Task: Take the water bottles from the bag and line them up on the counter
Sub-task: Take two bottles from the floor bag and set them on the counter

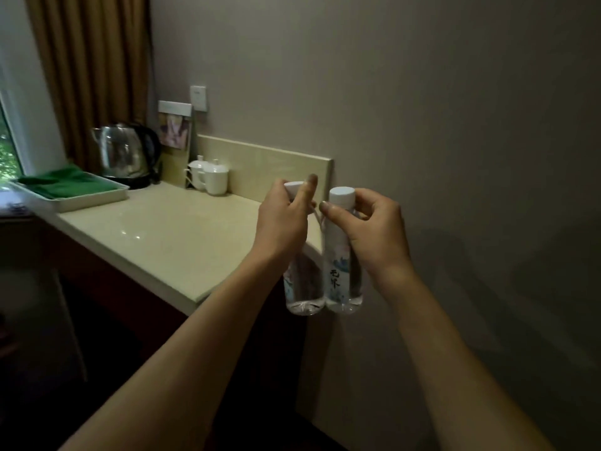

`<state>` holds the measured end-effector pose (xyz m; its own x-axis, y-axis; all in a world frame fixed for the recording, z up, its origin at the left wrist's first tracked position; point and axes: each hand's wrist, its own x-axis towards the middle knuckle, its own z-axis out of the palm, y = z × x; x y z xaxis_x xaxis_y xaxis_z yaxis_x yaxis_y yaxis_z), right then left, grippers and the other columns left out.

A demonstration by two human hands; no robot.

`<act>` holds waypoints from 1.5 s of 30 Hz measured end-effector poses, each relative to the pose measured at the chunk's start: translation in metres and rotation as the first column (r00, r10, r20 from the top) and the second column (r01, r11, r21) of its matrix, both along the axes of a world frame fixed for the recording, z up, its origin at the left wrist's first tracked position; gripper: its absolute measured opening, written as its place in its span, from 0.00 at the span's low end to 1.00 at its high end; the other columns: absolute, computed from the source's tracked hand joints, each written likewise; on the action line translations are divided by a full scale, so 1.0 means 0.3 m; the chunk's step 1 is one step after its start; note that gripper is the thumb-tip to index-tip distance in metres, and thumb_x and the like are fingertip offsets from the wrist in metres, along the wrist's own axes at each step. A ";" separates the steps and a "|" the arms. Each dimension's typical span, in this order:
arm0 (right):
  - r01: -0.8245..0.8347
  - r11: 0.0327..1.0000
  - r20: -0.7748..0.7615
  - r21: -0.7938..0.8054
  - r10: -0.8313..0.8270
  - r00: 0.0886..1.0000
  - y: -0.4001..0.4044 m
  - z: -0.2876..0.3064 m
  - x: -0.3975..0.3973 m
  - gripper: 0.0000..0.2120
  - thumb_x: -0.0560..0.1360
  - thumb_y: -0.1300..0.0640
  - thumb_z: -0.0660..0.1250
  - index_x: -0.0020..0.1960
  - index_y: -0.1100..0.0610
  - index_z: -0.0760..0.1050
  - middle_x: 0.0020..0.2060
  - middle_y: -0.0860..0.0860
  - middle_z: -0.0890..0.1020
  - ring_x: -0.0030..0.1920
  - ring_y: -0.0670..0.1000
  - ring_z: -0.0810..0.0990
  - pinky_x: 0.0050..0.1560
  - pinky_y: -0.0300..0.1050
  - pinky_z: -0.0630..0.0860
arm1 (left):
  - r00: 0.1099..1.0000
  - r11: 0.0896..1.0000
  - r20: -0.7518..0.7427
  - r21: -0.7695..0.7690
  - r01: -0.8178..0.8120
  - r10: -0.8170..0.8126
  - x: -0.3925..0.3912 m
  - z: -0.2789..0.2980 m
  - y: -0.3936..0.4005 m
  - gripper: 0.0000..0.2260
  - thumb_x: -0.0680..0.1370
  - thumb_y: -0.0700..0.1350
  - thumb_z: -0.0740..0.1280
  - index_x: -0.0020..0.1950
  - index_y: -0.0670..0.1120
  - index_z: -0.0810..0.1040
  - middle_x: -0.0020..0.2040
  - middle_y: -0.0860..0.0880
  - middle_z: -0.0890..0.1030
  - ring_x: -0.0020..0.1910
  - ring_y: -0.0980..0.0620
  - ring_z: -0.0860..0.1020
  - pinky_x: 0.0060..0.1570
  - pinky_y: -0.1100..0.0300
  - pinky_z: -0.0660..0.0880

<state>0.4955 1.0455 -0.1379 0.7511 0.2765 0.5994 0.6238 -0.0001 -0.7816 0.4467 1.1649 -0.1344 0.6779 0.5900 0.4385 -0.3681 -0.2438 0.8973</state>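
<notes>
Now we hold two water bottles upright in the air, side by side and touching, just off the right edge of the counter (169, 236) near its back corner. Our left hand (283, 219) has its fingers curled round the neck of the left bottle (304, 288), just under the white cap, with the forefinger stretched up. Our right hand (374, 222) pinches the right bottle (341, 275) below its white cap between thumb and fingers. Both bottles are clear with pale labels; on the right one we see blue brush characters, but we cannot read them for sure.

At the back left corner of the counter stands a steel kettle (125, 151), and before it a tray (94, 196) with a green cloth (61, 183). Two white lidded cups (211, 177) stand at the back edge, beside a card stand (175, 131).
</notes>
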 end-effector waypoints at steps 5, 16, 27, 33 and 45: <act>-0.032 0.998 -0.040 0.046 0.034 0.999 0.349 0.008 -0.059 0.14 0.69 0.53 0.76 0.52 0.55 0.81 0.44 0.48 0.85 0.47 0.48 0.83 0.48 0.46 0.81 | 1.000 0.997 -0.014 0.073 0.017 -0.016 -0.072 0.015 0.343 0.13 0.79 0.57 0.64 0.51 0.48 0.72 0.47 0.48 0.79 0.52 0.48 0.79 0.56 0.47 0.76; -0.043 0.995 -0.129 0.085 0.054 0.990 0.847 -0.020 0.006 0.10 0.70 0.52 0.74 0.49 0.53 0.80 0.44 0.49 0.84 0.48 0.51 0.83 0.51 0.51 0.80 | 0.998 0.986 0.030 0.155 -0.055 0.051 0.006 0.004 0.844 0.10 0.77 0.49 0.69 0.53 0.45 0.81 0.45 0.50 0.82 0.46 0.53 0.80 0.44 0.60 0.75; -0.057 0.996 -0.102 0.066 0.064 0.993 1.125 -0.047 0.347 0.09 0.73 0.52 0.71 0.51 0.53 0.79 0.45 0.49 0.83 0.49 0.50 0.81 0.50 0.50 0.80 | 0.996 0.996 0.038 0.037 -0.076 0.075 0.333 -0.050 1.114 0.08 0.75 0.48 0.72 0.51 0.46 0.81 0.46 0.48 0.84 0.46 0.52 0.82 0.49 0.52 0.80; 0.006 0.999 -0.072 0.049 -0.003 0.997 1.248 -0.035 0.497 0.10 0.74 0.51 0.70 0.53 0.52 0.76 0.47 0.47 0.81 0.49 0.48 0.80 0.48 0.44 0.78 | 0.994 0.994 0.027 0.018 -0.111 0.110 0.512 -0.062 1.225 0.07 0.73 0.50 0.74 0.48 0.49 0.81 0.44 0.51 0.84 0.46 0.51 0.83 0.48 0.50 0.81; 0.237 0.970 -0.074 0.044 -0.234 0.969 1.507 -0.112 0.749 0.10 0.74 0.49 0.70 0.55 0.48 0.74 0.48 0.43 0.81 0.51 0.42 0.79 0.51 0.40 0.77 | 0.998 0.998 0.000 0.025 0.062 -0.062 0.829 -0.120 1.469 0.05 0.74 0.49 0.73 0.46 0.51 0.80 0.43 0.53 0.83 0.47 0.52 0.81 0.50 0.48 0.80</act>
